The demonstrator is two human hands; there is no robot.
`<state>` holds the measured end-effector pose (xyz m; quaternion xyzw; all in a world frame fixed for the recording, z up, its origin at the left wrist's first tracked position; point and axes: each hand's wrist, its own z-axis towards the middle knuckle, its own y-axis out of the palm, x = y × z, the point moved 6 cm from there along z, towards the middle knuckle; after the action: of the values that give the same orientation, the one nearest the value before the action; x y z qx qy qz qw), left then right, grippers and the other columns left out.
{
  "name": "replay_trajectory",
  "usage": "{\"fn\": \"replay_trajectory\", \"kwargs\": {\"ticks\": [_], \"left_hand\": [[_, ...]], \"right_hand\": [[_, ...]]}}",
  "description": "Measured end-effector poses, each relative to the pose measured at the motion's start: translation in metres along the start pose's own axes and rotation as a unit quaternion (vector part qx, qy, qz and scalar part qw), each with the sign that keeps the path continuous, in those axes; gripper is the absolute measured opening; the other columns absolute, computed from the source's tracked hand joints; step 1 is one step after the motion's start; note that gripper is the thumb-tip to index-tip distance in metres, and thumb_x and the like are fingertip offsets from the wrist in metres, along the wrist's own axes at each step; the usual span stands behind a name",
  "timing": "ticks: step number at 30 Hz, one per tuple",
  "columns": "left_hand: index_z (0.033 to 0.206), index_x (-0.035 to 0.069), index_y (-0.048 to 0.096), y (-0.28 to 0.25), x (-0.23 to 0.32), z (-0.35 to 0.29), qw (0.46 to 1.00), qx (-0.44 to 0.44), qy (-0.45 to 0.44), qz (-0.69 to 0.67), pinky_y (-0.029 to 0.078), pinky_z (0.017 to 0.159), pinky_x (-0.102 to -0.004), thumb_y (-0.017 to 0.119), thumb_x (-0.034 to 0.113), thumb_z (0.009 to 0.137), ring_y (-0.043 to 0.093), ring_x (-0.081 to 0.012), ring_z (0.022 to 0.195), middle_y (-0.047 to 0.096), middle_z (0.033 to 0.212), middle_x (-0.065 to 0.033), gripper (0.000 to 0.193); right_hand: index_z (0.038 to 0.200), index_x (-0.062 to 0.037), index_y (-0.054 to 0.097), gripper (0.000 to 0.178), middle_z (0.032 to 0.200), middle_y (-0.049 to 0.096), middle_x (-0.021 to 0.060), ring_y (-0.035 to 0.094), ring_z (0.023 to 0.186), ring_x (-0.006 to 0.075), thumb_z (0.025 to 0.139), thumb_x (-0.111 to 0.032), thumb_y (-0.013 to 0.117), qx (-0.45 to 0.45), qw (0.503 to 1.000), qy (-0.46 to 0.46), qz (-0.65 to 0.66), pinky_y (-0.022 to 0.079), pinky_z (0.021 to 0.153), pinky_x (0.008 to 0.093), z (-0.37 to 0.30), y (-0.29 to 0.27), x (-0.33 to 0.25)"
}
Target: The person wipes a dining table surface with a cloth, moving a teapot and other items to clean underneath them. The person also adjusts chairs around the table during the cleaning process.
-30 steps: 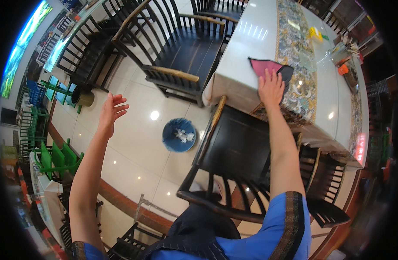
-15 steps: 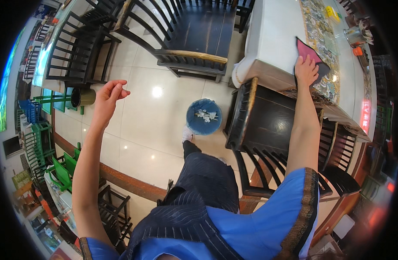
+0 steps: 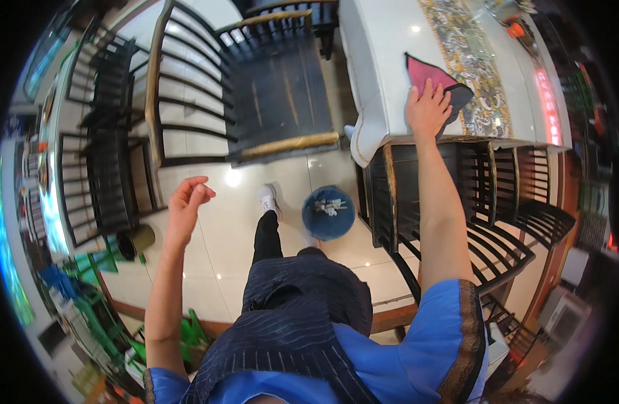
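My right hand (image 3: 429,113) lies on a cloth (image 3: 433,73) on the white-covered table (image 3: 383,50). Its fingers are spread over the cloth, which is pink with a black edge and a dark folded corner. A patterned runner (image 3: 488,111) in gold and grey lies along the table, partly under the dark corner. My left hand (image 3: 187,207) hangs in the air over the tiled floor, its fingers loosely bent, thumb and forefinger a little apart, with nothing in it. The hand touches nothing; a large dark chair (image 3: 279,87) stands just beyond it.
A blue bin (image 3: 328,225) with crumpled white waste stands on the floor close to my feet. Dark slatted chairs (image 3: 404,188) are tucked along the table's near side. More chairs (image 3: 94,182) line another table at left. A dark round container (image 3: 136,241) sits beside green stools.
I have stepped forward, and one shoe now shows left of the bin. My right hand stays on the cloth, which appears farther left in view. My left hand remains raised and bare.
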<state>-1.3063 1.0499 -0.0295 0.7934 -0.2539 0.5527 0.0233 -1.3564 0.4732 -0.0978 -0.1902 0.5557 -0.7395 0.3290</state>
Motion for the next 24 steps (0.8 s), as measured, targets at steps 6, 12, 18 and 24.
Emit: {"fn": "replay_trajectory", "kwargs": {"ticks": [6, 12, 18, 24], "left_hand": [[0.120, 0.001, 0.061, 0.031, 0.051, 0.094, 0.991, -0.128, 0.046, 0.016, 0.050, 0.088, -0.0287, 0.055, 0.016, 0.103, 0.064, -0.0126, 0.092, 0.068, 0.094, -0.0047, 0.024], [0.119, 0.001, 0.061, 0.044, 0.091, 0.162, 0.981, -0.185, 0.053, 0.027, 0.051, 0.086, -0.0290, 0.055, 0.016, 0.102, 0.065, -0.0128, 0.091, 0.068, 0.093, -0.0043, 0.023], [0.117, -0.002, 0.061, 0.109, 0.129, 0.205, 0.960, -0.270, 0.069, 0.021, 0.053, 0.084, -0.0280, 0.056, 0.012, 0.101, 0.066, -0.0135, 0.090, 0.069, 0.095, -0.0068, 0.022], [0.117, -0.001, 0.060, 0.219, 0.188, 0.260, 0.920, -0.369, 0.127, 0.029, 0.054, 0.084, -0.0291, 0.055, 0.011, 0.102, 0.066, -0.0141, 0.090, 0.068, 0.095, -0.0071, 0.020]], "right_hand": [[0.147, -0.0147, 0.047, 0.056, 0.156, 0.037, 0.0140, 0.027, 0.146, 0.0380, 0.099, -0.043, 0.046, -0.006, 1.000, 0.016, 0.007, 0.019, 0.118, 0.0545, -0.002, -0.008, -0.001], [0.145, -0.0146, 0.049, 0.054, 0.154, 0.040, 0.0126, 0.027, 0.146, 0.0363, 0.097, -0.039, 0.051, -0.010, 0.999, 0.041, 0.019, 0.020, 0.118, 0.0540, 0.000, -0.017, -0.004], [0.147, -0.0157, 0.046, 0.058, 0.155, 0.038, 0.0116, 0.024, 0.148, 0.0364, 0.096, -0.042, 0.051, -0.002, 0.985, 0.174, -0.004, 0.017, 0.119, 0.0552, 0.009, -0.013, 0.004], [0.148, -0.0144, 0.043, 0.058, 0.156, 0.036, 0.0138, 0.022, 0.148, 0.0380, 0.097, -0.042, 0.049, -0.015, 0.978, 0.209, 0.015, 0.015, 0.120, 0.0554, 0.028, -0.013, 0.006]]}}
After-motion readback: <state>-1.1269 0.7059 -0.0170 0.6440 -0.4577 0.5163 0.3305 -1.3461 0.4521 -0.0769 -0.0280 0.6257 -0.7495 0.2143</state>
